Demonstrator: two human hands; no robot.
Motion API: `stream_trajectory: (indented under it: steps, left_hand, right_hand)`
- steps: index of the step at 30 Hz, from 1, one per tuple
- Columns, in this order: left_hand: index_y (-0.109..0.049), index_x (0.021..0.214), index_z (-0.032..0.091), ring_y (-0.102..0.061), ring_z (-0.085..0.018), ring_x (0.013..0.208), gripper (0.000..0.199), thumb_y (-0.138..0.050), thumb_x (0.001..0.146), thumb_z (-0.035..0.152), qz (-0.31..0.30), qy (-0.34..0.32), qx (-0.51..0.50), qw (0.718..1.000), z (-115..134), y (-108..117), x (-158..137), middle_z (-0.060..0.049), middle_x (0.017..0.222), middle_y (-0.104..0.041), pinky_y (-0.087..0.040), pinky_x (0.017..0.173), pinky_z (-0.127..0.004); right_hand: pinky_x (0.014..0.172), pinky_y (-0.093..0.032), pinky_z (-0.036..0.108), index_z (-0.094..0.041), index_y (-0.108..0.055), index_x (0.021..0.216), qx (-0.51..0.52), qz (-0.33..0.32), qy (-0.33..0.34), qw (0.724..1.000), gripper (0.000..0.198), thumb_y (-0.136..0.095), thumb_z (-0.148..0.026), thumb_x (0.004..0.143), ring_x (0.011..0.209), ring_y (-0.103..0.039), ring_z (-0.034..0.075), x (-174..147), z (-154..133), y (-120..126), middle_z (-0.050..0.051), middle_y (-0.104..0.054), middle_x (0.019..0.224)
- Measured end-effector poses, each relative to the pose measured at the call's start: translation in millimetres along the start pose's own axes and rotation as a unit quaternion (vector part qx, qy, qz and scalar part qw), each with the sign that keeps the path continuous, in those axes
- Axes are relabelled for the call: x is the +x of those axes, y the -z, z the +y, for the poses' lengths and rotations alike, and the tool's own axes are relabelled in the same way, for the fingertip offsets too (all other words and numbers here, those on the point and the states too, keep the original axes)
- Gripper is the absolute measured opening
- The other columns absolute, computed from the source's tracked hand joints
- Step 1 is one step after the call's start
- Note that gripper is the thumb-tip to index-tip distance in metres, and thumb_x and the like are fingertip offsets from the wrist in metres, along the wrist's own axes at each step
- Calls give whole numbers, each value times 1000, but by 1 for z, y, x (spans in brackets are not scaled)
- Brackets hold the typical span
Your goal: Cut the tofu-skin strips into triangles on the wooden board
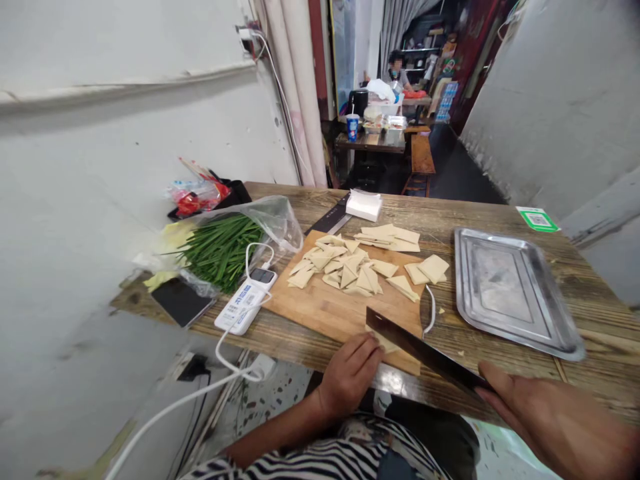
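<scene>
My right hand [540,407] grips the handle of a long-bladed kitchen knife [417,343]. Its blade slants up and left across the near edge of a wooden cutting board [320,313]. Under the blade lies a pale, flat dried tofu piece [384,340], which the curled fingers of my left hand [351,367] press against the board. Farther back on the board is a loose heap of cut tofu triangles [345,263]. A stack of uncut tofu slices [390,237] lies behind the heap, and a smaller stack [427,269] is to its right.
To the right sits a metal tray [505,280]. On the left are green chives [225,247] in a plastic bag, a white power bank [245,303] with cables, and a black phone-like slab [183,301]. A white tissue pack [364,205] stands behind. A person [397,73] sits far off.
</scene>
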State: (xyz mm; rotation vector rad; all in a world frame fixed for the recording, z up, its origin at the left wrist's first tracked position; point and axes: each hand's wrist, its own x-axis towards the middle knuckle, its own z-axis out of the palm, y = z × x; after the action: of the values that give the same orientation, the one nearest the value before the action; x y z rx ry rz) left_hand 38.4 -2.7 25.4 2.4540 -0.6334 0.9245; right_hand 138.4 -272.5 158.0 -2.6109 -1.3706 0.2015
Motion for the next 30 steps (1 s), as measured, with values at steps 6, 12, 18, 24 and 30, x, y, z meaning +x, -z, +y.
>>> stream_trajectory:
  steps: [6,12,18,24,30]
  left_hand:
    - [-52,127,1,-49,-27,127,36,-42,94,10,-15,4,-8,1000,-1,-3,-5,-20,118,-63,-51,102,-46]
    - [-55,125,8,-53,-24,121,34,-51,92,9,34,15,22,999,-3,-13,-10,-16,115,-64,-51,100,-43]
    - [-59,119,12,-58,-22,110,29,-53,91,10,41,6,40,998,2,-2,4,-13,108,-65,-55,93,-39]
    - [-45,138,16,-43,-33,130,58,-65,85,29,-119,51,76,989,-2,17,30,-20,137,-48,-47,100,-51]
    - [-47,134,25,-50,-32,117,67,-77,75,29,-360,32,90,928,-10,33,73,-14,139,-47,-48,94,-46]
  right_hand:
    - [35,-30,28,-23,-45,77,-28,1,49,998,22,-32,-15,93,37,-58,17,6,-6,-7,-4,-58,48]
    - [44,-35,29,-19,-55,94,-101,-6,25,995,35,-36,2,74,47,-60,18,-13,-22,-29,3,-63,62]
    - [45,-26,31,-21,-46,87,-102,92,36,990,26,-36,2,79,45,-54,14,-25,-28,-32,-2,-57,63]
    - [42,-20,30,-22,-39,82,-110,163,-10,980,26,-27,-31,104,37,-51,15,-21,-9,-15,-6,-48,50]
    - [36,-32,28,-20,-45,92,-69,220,-48,972,30,-23,-36,106,39,-58,17,-38,-4,-22,-4,-57,53]
